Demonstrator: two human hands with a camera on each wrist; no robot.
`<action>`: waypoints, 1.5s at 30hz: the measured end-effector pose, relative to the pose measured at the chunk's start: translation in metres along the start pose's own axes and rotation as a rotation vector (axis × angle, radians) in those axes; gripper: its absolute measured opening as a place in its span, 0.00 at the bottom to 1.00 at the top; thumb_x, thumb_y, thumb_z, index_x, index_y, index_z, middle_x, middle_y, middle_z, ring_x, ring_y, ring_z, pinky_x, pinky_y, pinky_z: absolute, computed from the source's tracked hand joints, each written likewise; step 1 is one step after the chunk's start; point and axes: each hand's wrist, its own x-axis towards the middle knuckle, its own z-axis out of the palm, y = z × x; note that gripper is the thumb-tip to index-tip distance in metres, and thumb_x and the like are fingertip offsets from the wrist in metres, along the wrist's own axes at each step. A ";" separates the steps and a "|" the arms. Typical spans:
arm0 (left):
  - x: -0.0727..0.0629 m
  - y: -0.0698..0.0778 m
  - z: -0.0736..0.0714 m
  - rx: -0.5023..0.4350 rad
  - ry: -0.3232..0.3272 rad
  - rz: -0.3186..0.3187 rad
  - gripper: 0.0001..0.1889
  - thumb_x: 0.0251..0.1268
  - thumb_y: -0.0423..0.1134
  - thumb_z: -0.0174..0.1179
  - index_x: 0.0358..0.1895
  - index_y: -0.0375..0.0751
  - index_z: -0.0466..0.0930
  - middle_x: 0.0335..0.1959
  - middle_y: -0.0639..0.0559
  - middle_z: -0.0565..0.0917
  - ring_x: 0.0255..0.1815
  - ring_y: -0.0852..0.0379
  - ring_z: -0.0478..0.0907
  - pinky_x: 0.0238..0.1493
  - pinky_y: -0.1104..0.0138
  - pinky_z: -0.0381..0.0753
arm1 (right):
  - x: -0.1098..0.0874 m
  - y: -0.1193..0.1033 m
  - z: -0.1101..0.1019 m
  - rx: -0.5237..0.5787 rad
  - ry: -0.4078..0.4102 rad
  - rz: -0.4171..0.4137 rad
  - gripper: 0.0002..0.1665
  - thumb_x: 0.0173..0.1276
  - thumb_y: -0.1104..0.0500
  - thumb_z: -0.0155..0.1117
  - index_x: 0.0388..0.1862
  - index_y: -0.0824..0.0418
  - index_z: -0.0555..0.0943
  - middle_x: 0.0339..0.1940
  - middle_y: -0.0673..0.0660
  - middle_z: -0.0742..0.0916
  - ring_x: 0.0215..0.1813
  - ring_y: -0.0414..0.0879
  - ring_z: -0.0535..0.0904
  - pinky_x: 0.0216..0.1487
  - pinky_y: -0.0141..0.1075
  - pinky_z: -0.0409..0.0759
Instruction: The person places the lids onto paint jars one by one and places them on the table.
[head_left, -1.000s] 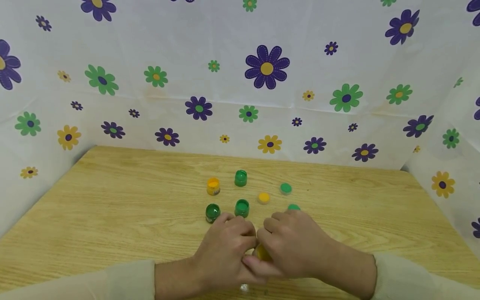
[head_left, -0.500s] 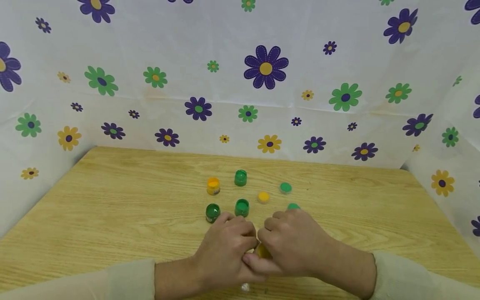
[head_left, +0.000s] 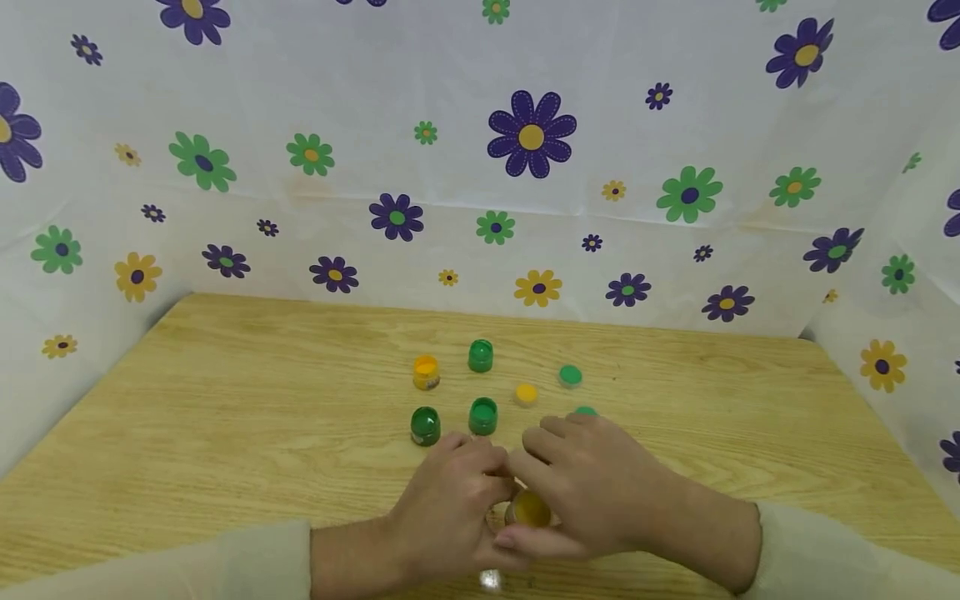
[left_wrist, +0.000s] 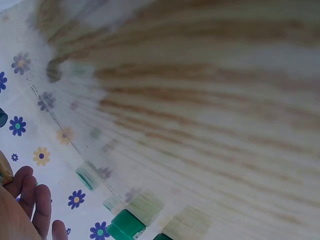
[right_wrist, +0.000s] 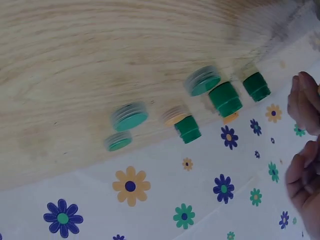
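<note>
Both hands meet around a small yellow paint jar (head_left: 531, 510) near the front of the table in the head view. My left hand (head_left: 450, 508) grips it from the left, its fingers bent and mostly hiding that side. From the right, my right hand (head_left: 600, 487) curls over it, thumb along the near side and fingers across the far side. The jar's round yellow top shows between thumb and fingers. In the left wrist view, bent fingers (left_wrist: 42, 205) show beside a yellowish edge at the left. The right wrist view catches part of two hands at its right edge.
Beyond the hands stand uncapped paint jars: a yellow one (head_left: 426, 372), two green ones (head_left: 483, 416) and a dark green one (head_left: 425, 427). A yellow lid (head_left: 526, 394) and green lids (head_left: 570, 376) lie to their right. Flowered cloth (head_left: 450, 167) encloses the wooden table (head_left: 262, 400).
The right hand has shifted slightly and its thumb has moved left and down, so more of the jar's yellow top shows. The left hand and the other jars have stayed nearly in place.
</note>
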 end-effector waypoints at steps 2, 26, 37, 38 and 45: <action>0.000 0.000 0.000 -0.025 -0.004 -0.007 0.18 0.51 0.63 0.70 0.29 0.53 0.88 0.30 0.66 0.82 0.32 0.71 0.74 0.37 0.74 0.68 | -0.001 0.002 0.001 0.040 0.024 -0.065 0.22 0.71 0.35 0.54 0.37 0.52 0.77 0.26 0.43 0.73 0.26 0.36 0.64 0.30 0.27 0.65; 0.000 -0.003 0.003 -0.202 0.019 0.157 0.13 0.46 0.57 0.75 0.26 0.53 0.86 0.32 0.64 0.81 0.33 0.71 0.73 0.39 0.81 0.65 | -0.018 0.021 -0.005 0.214 -0.027 -0.355 0.16 0.75 0.49 0.53 0.58 0.47 0.77 0.57 0.52 0.78 0.44 0.41 0.77 0.48 0.30 0.78; 0.001 -0.004 0.002 -0.215 0.002 0.153 0.15 0.48 0.58 0.73 0.31 0.54 0.86 0.32 0.66 0.79 0.33 0.73 0.72 0.40 0.82 0.64 | -0.016 0.016 -0.004 0.249 -0.018 -0.363 0.17 0.77 0.49 0.50 0.59 0.52 0.77 0.53 0.49 0.77 0.40 0.38 0.72 0.43 0.24 0.72; 0.001 -0.004 0.002 -0.214 0.005 0.153 0.14 0.48 0.58 0.74 0.30 0.55 0.87 0.32 0.66 0.79 0.33 0.73 0.72 0.40 0.82 0.64 | -0.016 0.016 -0.003 0.250 -0.015 -0.364 0.17 0.78 0.50 0.49 0.58 0.53 0.77 0.53 0.49 0.78 0.40 0.38 0.72 0.43 0.24 0.71; 0.002 -0.004 0.003 -0.196 0.015 0.148 0.12 0.47 0.55 0.74 0.32 0.55 0.91 0.32 0.69 0.81 0.33 0.75 0.72 0.40 0.81 0.66 | -0.016 0.016 -0.001 0.207 0.011 -0.362 0.18 0.78 0.48 0.48 0.55 0.57 0.77 0.57 0.51 0.79 0.39 0.39 0.72 0.41 0.26 0.72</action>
